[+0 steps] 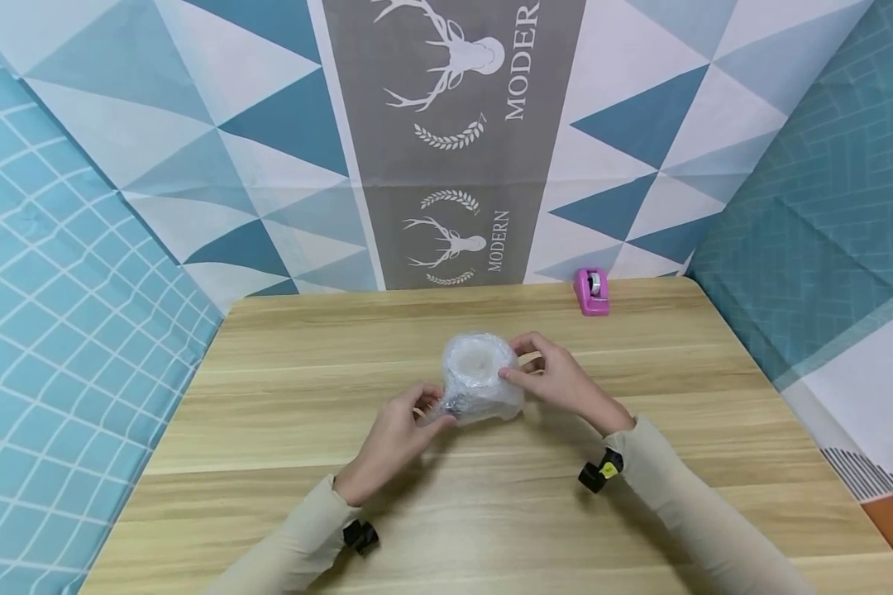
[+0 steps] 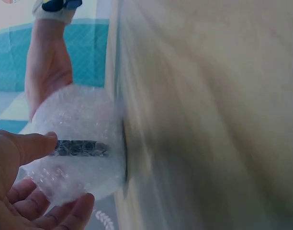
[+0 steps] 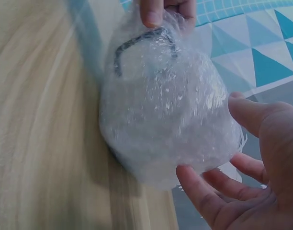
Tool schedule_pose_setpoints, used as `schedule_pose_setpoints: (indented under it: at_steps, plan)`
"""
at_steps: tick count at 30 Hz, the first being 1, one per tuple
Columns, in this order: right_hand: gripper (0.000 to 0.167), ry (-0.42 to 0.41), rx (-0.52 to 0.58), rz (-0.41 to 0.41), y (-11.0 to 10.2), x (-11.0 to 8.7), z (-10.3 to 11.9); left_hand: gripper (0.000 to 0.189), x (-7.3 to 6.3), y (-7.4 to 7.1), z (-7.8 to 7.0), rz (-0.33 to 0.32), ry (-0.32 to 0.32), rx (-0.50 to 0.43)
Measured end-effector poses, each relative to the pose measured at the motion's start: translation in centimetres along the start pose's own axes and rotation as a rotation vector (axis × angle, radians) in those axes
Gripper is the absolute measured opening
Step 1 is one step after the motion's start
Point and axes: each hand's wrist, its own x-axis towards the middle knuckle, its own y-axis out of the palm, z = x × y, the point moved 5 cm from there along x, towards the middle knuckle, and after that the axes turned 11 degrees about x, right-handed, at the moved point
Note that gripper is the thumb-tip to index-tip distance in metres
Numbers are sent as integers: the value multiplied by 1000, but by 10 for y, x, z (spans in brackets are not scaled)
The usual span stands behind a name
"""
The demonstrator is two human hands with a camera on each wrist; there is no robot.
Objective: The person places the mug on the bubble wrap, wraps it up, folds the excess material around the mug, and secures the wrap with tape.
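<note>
A round white bundle in clear bubble wrap (image 1: 484,392) stands upright on the wooden table, with a pale circular hollow in its top. My left hand (image 1: 394,436) pinches the loose wrap at its lower left between thumb and fingers. A black strip (image 2: 82,148) shows on the wrap beside the left thumb; it appears bent under the crinkled film in the right wrist view. Around the bundle's right side curve the thumb and fingers of my right hand (image 1: 558,380). Its fingertips (image 3: 185,173) touch the wrap. What lies inside the wrap is blurred by the film.
A pink tape dispenser (image 1: 594,293) with a roll in it sits near the table's back edge, right of the bundle. Behind the wooden tabletop (image 1: 305,364) hangs a patterned cloth (image 1: 283,165), with more cloth on both sides. Each wrist wears a black strap-on device.
</note>
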Motion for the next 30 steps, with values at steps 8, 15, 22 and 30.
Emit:
schedule_pose_setpoints:
  at_steps: [8,15,22,30]
  plan:
    - [23,-83,-116,15,-2,-8,4,35,13,-19,21,-33,23,125]
    - [8,-135,-184,149,11,-16,8,38,23,-28,41,-59,51,185]
    - [10,-120,-190,161,7,-15,7,41,17,-34,34,-192,72,262]
    - [17,-142,-209,68,-6,-12,8,44,14,-26,29,-143,38,125]
